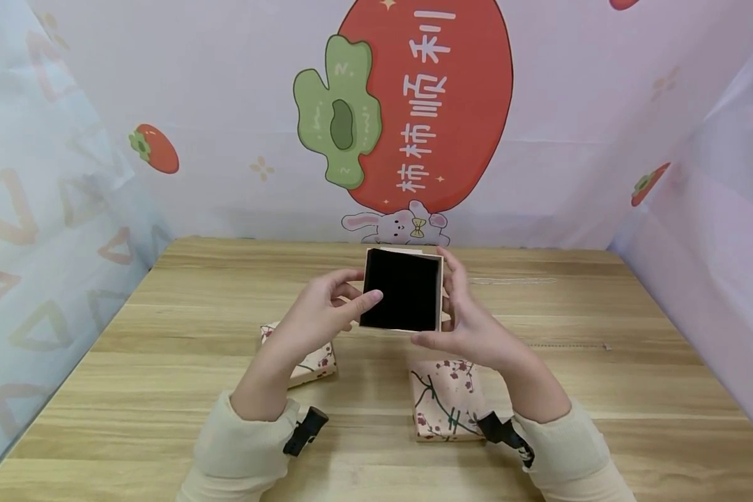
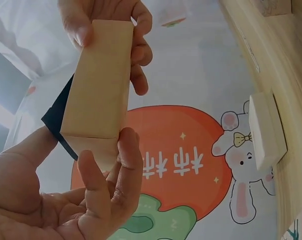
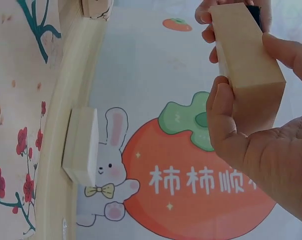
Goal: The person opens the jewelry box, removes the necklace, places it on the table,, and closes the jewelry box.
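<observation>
Both hands hold a small cream box (image 1: 441, 293) above the table, its inside facing the head camera. A black pad (image 1: 401, 289) fills most of that opening. My left hand (image 1: 326, 303) grips the box's left side, thumb over the black pad. At the right side my right hand (image 1: 473, 324) grips the box, with the thumb at its lower edge. From the left wrist, the black pad (image 2: 61, 117) juts past the rim beside the left thumb, and the box's plain outside (image 2: 98, 80) shows between both hands.
A flowered box piece (image 1: 316, 364) lies partly behind the left forearm; another (image 1: 448, 401) lies below the right hand. Two thin chains rest at the right: a pale one (image 1: 514, 281) farther back, a darker one (image 1: 571, 345) nearer. A plain cream box (image 3: 82, 145) sits near the back.
</observation>
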{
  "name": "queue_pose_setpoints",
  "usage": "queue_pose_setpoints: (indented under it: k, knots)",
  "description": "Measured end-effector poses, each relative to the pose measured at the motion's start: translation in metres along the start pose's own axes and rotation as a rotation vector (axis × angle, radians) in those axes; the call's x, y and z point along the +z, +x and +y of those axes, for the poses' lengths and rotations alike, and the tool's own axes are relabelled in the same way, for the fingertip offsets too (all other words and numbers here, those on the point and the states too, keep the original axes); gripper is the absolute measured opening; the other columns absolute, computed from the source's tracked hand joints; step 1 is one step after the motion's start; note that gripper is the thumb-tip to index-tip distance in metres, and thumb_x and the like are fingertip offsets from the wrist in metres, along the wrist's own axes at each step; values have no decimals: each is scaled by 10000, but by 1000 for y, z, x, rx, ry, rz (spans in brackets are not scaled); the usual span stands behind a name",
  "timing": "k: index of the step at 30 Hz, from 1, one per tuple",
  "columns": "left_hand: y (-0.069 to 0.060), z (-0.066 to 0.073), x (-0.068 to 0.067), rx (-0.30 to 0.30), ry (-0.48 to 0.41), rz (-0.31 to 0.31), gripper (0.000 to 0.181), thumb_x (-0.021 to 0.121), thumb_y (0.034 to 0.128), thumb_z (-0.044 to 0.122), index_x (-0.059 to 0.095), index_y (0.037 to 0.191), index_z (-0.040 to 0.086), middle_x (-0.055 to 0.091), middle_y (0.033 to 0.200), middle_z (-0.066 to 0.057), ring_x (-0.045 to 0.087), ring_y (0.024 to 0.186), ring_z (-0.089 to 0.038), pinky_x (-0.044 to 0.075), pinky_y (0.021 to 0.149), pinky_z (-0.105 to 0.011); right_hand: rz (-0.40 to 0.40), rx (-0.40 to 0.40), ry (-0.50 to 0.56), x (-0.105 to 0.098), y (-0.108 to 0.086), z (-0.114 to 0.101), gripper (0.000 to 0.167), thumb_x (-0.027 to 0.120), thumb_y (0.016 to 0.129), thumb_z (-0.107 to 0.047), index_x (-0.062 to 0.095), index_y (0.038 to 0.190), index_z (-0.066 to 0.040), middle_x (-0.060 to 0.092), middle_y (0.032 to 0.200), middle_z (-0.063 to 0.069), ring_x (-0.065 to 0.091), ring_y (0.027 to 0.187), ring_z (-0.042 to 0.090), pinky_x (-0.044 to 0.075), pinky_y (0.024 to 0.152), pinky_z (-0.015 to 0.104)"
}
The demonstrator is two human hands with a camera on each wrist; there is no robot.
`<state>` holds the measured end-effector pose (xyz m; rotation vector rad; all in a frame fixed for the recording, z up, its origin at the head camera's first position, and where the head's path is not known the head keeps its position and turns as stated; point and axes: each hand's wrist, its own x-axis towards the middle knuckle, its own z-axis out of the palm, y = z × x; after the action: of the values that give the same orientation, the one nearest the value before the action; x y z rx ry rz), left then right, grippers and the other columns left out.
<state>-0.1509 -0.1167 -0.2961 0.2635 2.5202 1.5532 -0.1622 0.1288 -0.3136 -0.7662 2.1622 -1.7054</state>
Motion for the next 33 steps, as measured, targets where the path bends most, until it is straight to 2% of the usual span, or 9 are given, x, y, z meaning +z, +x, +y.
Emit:
queue_pose_setpoints:
  k: [4, 6, 9, 13, 16, 19, 25, 30, 33]
  knots:
    - [2, -1, 1, -10, -16, 27, 644, 685, 941, 343, 441, 1472, 73, 643, 1192, -144, 668, 813, -269, 567, 775, -328, -20, 49, 43, -4, -1, 2, 812, 497, 1044, -177, -98, 1589, -266, 68, 1667, 86, 320, 1447, 408, 456, 1053, 518]
    - [3, -2, 1, -14, -19, 38, 650, 694, 937, 324, 434, 1473, 66, 646, 1149, -140, 667, 791, -260, 548, 757, -312, -20, 62, 81, -5, 0, 3, 698, 399, 1079, -222, -64, 1602, -231, 65, 1678, 72, 326, 1451, 391, 432, 1072, 557]
    - [4, -3, 1, -16, -23, 47, 644, 695, 936, 315, 436, 1468, 61, 664, 1137, -130, 661, 791, -239, 533, 740, -291, -6, 63, 152, -6, 3, 5, 623, 352, 1089, -198, 9, 1609, -162, 123, 1674, 85, 334, 1451, 375, 427, 1066, 592]
    - [5, -5, 0, -18, -58, 47, 626, 683, 945, 306, 440, 1464, 55, 679, 1136, -128, 651, 775, -209, 555, 763, -323, 3, 50, 243, -6, 5, 7, 590, 352, 1087, -160, 69, 1599, -81, 181, 1655, 140, 444, 1383, 191, 424, 1071, 585]
    - [8, -8, -2, -18, -125, 28, 612, 654, 965, 310, 431, 1472, 50, 675, 1132, -136, 663, 880, -209, 577, 818, -358, 4, 45, 274, -7, 5, 6, 585, 368, 1081, -141, 94, 1587, -36, 199, 1642, 179, 485, 1310, 73, 393, 1087, 613]
    - [11, -12, -4, -30, -209, -7, 602, 606, 994, 325, 405, 1487, 44, 643, 1164, -132, 628, 1007, -213, 574, 895, -398, 6, 65, 280, -6, 5, 4, 587, 389, 1074, -128, 110, 1576, -7, 214, 1632, 197, 453, 1352, 136, 346, 1099, 656]
    - [12, -15, -6, -43, -285, -35, 574, 556, 1019, 305, 391, 1486, 16, 615, 1140, -86, 566, 946, -161, 550, 922, -417, 5, 88, 278, -6, 4, 4, 590, 416, 1060, -115, 137, 1563, 18, 248, 1618, 212, 399, 1411, 288, 340, 1098, 658]
    - [12, -15, -4, -19, -287, -31, 495, 574, 1009, 282, 476, 1418, 21, 631, 1067, -47, 588, 1077, -174, 557, 889, -398, 38, 103, 265, -5, 5, 4, 603, 457, 1042, -104, 168, 1560, 7, 291, 1597, 205, 482, 1336, 238, 378, 1083, 636]
    - [12, -15, -2, -3, -286, -22, 432, 582, 1004, 263, 526, 1358, 21, 626, 1001, -17, 588, 1011, -156, 560, 824, -350, 53, 108, 252, -5, 6, 4, 608, 470, 1033, -90, 180, 1559, 0, 306, 1585, 204, 518, 1286, 192, 406, 1070, 618]
